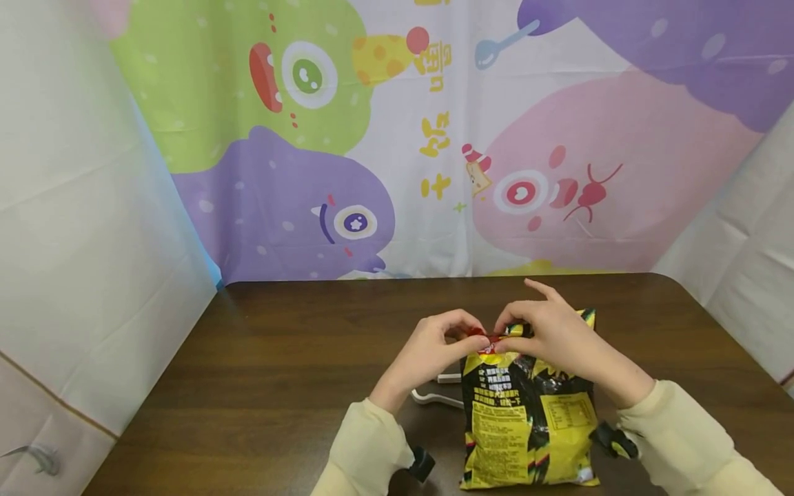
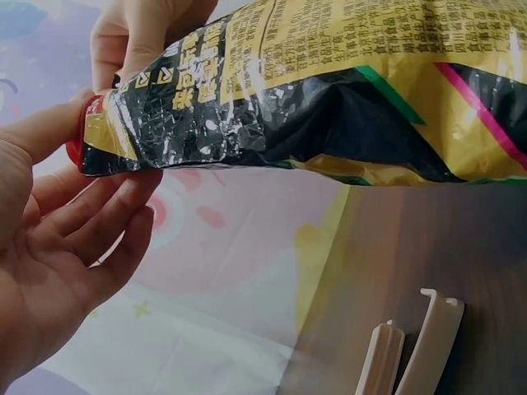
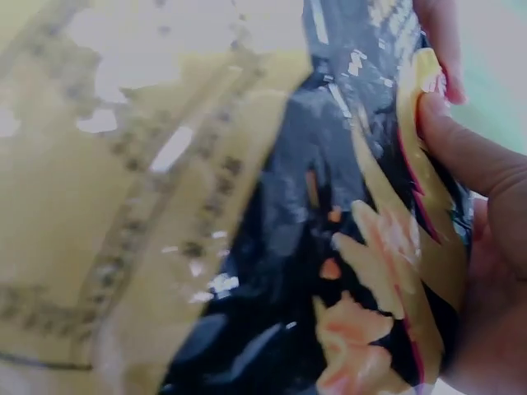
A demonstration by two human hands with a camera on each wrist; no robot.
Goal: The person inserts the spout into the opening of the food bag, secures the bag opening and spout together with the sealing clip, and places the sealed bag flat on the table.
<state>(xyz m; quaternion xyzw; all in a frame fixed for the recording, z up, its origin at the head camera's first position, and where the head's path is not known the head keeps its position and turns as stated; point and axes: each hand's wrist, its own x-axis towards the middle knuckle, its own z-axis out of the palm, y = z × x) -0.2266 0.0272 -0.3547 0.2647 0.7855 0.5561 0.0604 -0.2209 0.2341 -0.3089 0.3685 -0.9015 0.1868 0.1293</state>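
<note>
A puffed black and yellow snack bag (image 1: 502, 427) is held above the table, its printed back toward me in the head view. My left hand (image 1: 434, 348) pinches the red, folded-over top edge near its left corner, thumb on the near side. Close beside it, my right hand (image 1: 558, 337) pinches the same edge between thumb and index finger, and one of its fingers sticks up. The left wrist view shows the left hand (image 2: 66, 239) at the bag's end, the lower fingers spread underneath. In the right wrist view the right thumb (image 3: 461, 140) presses the fold.
Two pale, slim plastic pieces, one hooked at its end (image 2: 440, 321), lie on the dark wooden table (image 1: 279, 386), partly behind the bag in the head view. A cartoon-printed curtain (image 1: 422, 227) hangs behind the table; plain white cloth stands at both sides.
</note>
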